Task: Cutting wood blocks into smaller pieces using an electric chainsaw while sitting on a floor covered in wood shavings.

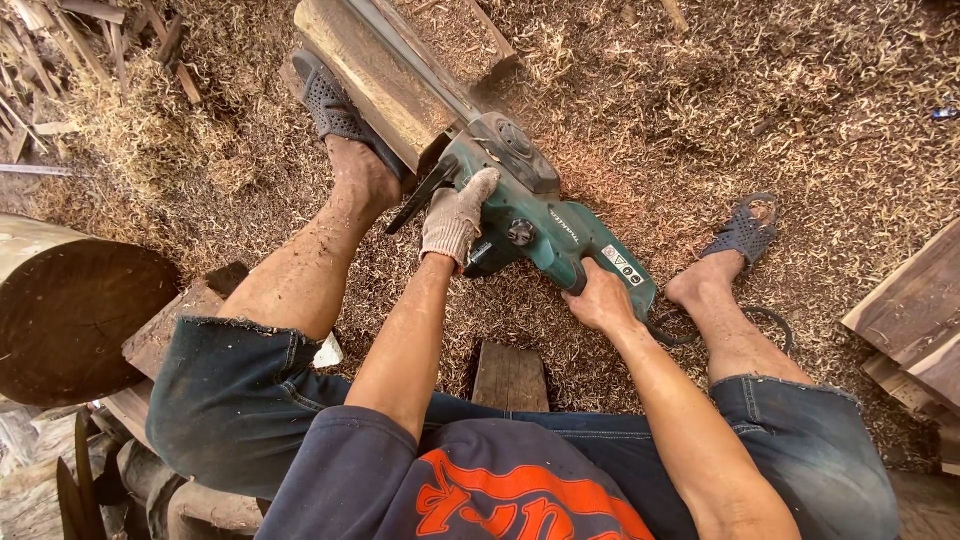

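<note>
**Saw's buried in the log, cut looks partway through**

We're sitting low with the green electric chainsaw [545,235] out in front, both hands wrapped on it. Our left hand [455,215], in a grubby knit work glove, is closed around the black front handle, and our bare right hand [600,300] is closed on the rear grip, where the black cord [745,320] trails off over the shavings. The saw's nose sits against the end of the squared log [385,75], which our left foot in a dark perforated sandal [335,100] is pinning from the side.

Progress-wise, we'd say the cut is underway but not finished: the log still reads as one piece, though the bar is hidden from this angle, so the depth is hard to call.

Textures: rough pale bark face on the log, dusty legs, and a thick carpet of curly sawdust [780,110] everywhere. A round dark stump [70,320] sits on the left, and flat planks [915,310] are stacked on the right.
</note>
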